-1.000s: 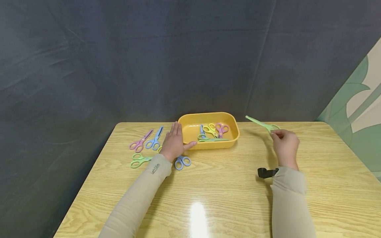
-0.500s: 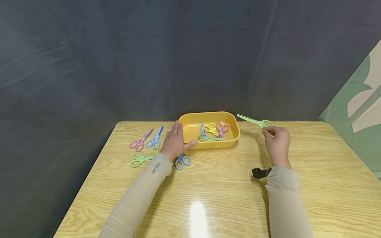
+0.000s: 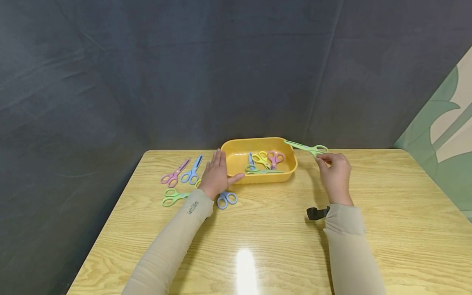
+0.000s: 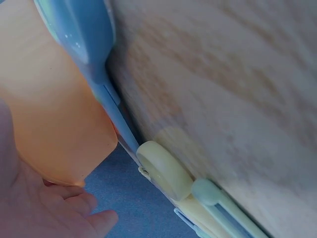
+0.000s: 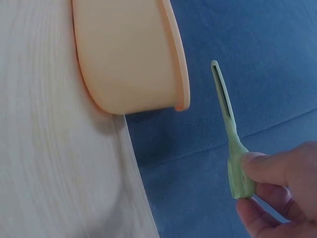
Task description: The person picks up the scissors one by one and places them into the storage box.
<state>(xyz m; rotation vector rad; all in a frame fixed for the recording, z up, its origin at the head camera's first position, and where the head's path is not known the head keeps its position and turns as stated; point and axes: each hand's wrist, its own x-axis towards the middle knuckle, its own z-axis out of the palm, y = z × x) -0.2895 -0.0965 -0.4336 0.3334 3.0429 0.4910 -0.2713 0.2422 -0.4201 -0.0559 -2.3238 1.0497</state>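
Note:
My right hand (image 3: 333, 172) pinches the handle of a green pair of scissors (image 3: 306, 147), held in the air with its blade tip over the right rim of the yellow-orange tray (image 3: 291, 172). In the right wrist view the green scissors (image 5: 229, 134) point up beside the tray (image 5: 129, 59), with my fingers (image 5: 270, 171) curled round the handle. My left hand (image 3: 217, 175) lies flat on the table against the tray's left side, thumb on its front wall. Inside the tray lie several scissors (image 3: 263, 162) in blue, yellow, pink and green.
On the wooden table (image 3: 280, 229) left of the tray lie pink scissors (image 3: 174, 175), blue scissors (image 3: 192, 172), green scissors (image 3: 172, 198) and another blue pair (image 3: 225, 199) by my left wrist. A dark cloth backdrop stands behind the table.
My right hand has carried the green scissors leftward, from well right of the tray to its right rim. The left hand has stayed in place.

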